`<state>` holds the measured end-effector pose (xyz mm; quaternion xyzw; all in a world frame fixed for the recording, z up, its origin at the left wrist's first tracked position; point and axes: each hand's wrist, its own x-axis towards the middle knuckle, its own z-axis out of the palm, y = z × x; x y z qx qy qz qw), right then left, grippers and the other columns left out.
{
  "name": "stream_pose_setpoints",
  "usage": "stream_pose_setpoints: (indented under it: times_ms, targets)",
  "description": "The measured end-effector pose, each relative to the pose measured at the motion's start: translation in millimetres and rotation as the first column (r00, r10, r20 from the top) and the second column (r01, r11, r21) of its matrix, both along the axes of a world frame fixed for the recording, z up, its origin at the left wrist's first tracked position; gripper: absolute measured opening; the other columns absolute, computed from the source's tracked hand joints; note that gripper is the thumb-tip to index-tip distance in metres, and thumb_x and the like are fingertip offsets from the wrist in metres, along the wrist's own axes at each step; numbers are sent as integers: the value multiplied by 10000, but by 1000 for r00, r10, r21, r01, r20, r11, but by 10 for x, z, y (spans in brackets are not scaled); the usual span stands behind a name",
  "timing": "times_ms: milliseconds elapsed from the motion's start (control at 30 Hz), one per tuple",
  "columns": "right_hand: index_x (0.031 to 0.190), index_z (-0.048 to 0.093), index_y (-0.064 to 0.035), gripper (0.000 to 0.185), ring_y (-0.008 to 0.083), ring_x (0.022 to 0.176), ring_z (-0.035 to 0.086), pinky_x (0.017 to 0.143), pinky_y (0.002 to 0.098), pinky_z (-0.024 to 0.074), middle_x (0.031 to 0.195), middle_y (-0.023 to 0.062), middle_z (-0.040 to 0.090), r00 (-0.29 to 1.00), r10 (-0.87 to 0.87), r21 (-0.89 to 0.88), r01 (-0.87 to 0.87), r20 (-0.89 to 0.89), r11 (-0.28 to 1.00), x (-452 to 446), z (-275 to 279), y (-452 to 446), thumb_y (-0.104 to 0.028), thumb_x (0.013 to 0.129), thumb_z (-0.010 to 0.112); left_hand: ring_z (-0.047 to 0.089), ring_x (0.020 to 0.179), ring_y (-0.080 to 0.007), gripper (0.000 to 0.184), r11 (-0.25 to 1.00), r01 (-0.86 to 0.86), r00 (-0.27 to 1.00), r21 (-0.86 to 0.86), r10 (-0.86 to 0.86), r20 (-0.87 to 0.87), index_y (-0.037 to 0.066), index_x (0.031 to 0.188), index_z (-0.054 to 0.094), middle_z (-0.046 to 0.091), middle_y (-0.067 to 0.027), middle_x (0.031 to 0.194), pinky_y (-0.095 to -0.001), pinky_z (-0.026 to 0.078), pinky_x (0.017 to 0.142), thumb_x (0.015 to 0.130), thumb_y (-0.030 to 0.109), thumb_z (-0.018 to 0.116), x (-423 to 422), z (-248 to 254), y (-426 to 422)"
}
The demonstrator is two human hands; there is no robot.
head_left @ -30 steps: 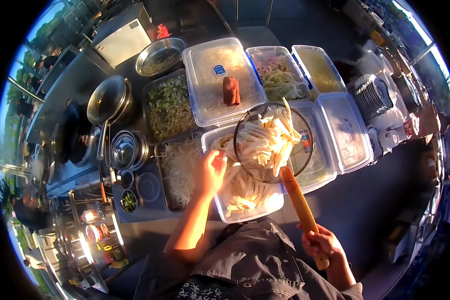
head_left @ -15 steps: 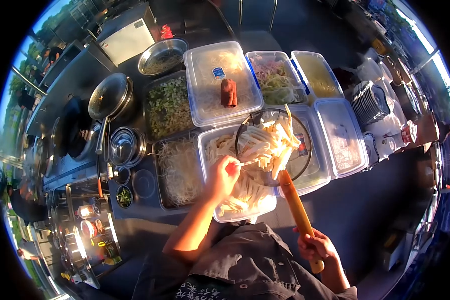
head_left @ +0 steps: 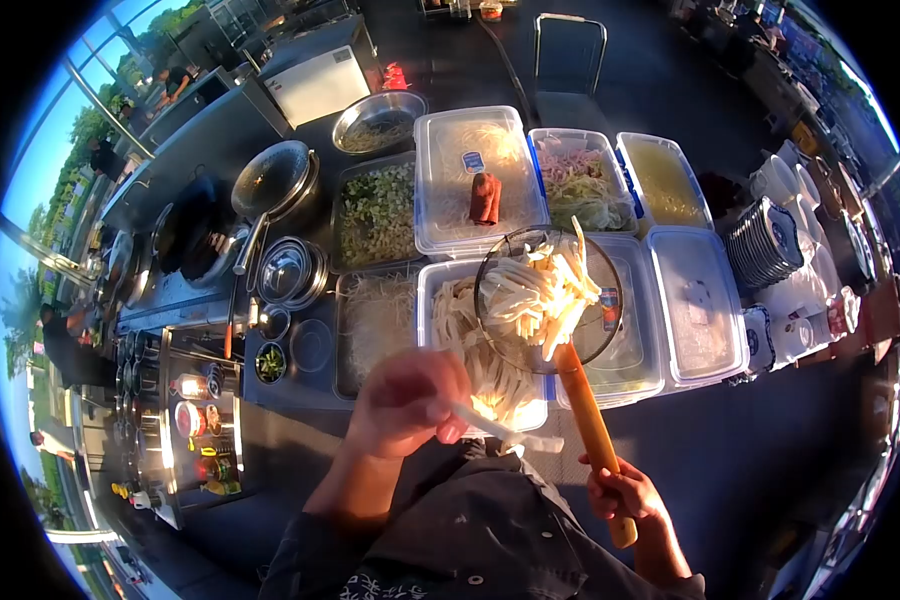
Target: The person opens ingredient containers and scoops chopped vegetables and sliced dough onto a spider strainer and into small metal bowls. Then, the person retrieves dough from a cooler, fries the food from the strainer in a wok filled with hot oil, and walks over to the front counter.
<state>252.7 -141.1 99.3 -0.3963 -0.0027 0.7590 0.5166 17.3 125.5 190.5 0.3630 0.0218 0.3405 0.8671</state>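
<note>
My right hand (head_left: 625, 490) grips the wooden handle of a round wire strainer (head_left: 592, 425). A heap of thick pale noodles (head_left: 540, 295) fills its mesh, one strand jutting past the rim. My left hand (head_left: 410, 405), a little blurred, pinches a single noodle strand (head_left: 515, 434) to the lower left of the strainer, close to my body. Beneath both lies a plastic tub (head_left: 426, 300) of the same noodles, partly covered by the strainer and my left hand.
Beyond stand a lidded container (head_left: 450, 205) with a reddish-brown roll on top, a tray of chopped greens (head_left: 375, 215) and a bean sprout tray (head_left: 370, 320). Stacked bowls (head_left: 765, 240) are at right; a wok (head_left: 275, 180) is at left. People work at far left.
My left hand has drawn back from the strainer toward my body, with the noodle strand in its fingers. My right hand still holds the strainer. The view has shifted, showing more at left.
</note>
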Motion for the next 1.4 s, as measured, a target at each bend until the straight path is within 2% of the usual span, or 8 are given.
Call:
stream_pose_setpoints:
  times_ms: [200, 233, 333, 700, 800, 967, 1200, 1400]
  targets:
    - [1346, 391, -11, 420, 132, 520, 433, 463, 274, 387, 762, 75, 477, 989, 134, 30, -136, 69, 990, -2, 57, 325, -154, 968, 503, 637, 756, -228, 95, 934, 200, 934, 295, -273, 232, -2, 910, 642, 632, -158, 873, -311, 492, 633, 855, 54, 695, -396, 886, -346]
    - [1335, 395, -13, 411, 130, 519, 431, 466, 275, 389, 759, 74, 475, 987, 138, 18, -140, 80, 990, -41, 89, 405, -157, 966, 506, 583, 665, -258, 145, 920, 200, 885, 338, -318, 341, -111, 963, 609, 614, -226, 917, -367, 450, 545, 876, -3, 651, -409, 901, -353]
    - [1296, 413, -21, 377, 119, 517, 417, 472, 276, 388, 753, 73, 470, 979, 180, 12, -182, 94, 983, -236, 256, 701, -160, 962, 518, 636, 714, -215, 113, 896, 92, 942, 434, -220, 254, -3, 877, 657, 649, -90, 803, -318, 496, 598, 864, 95, 711, -644, 1075, -384]
    - [1345, 419, -15, 430, 96, 485, 404, 435, 245, 341, 752, 49, 487, 962, 232, 112, -249, 144, 962, -1998, 257, 2577, -213, 973, 505, 640, 717, -256, 166, 777, -157, 922, 609, -107, 373, -35, 961, 652, 633, -143, 856, -348, 508, 588, 932, 125, 619, -2526, 890, 617]
    - [1333, 428, -36, 409, 85, 527, 390, 463, 234, 360, 778, 41, 458, 982, 188, 153, -183, -17, 971, -2796, 284, 3433, -215, 976, 520, 583, 677, -254, 233, 788, -49, 968, 614, -113, 223, -103, 1046, 612, 616, -207, 931, -347, 473, 582, 900, 76, 641, -3438, 655, 1283]
    - [1253, 475, -37, 325, 73, 597, 415, 530, 218, 382, 772, 13, 442, 988, 134, 182, -119, -75, 976, -3985, 150, 5050, -210, 982, 525, 599, 794, -154, 345, 904, -347, 811, 249, 423, -405, -31, 1223, 582, 626, -93, 957, -253, 462, 702, 894, 64, 628, -4805, 14, 1829]
    - [988, 534, -54, 123, 104, 621, 510, 548, 228, 454, 770, 28, 515, 990, -105, 139, 118, -98, 983, -5391, -389, 6833, -118, 923, 617, 564, 744, -143, 298, 896, -416, 681, 157, 421, -599, 0, 1195, 573, 626, -107, 920, -263, 458, 689, 913, 93, 570, -5888, -1197, 1838]
    - [969, 495, -55, 140, 182, 620, 543, 570, 324, 491, 744, 93, 564, 981, -190, 165, 193, -35, 967, -5650, -1018, 7331, -172, 955, 570, 552, 731, -135, 260, 839, -543, 647, -30, 395, -652, -25, 1165, 569, 630, -109, 923, -265, 470, 699, 919, 51, 532, -6197, -1514, 1644]
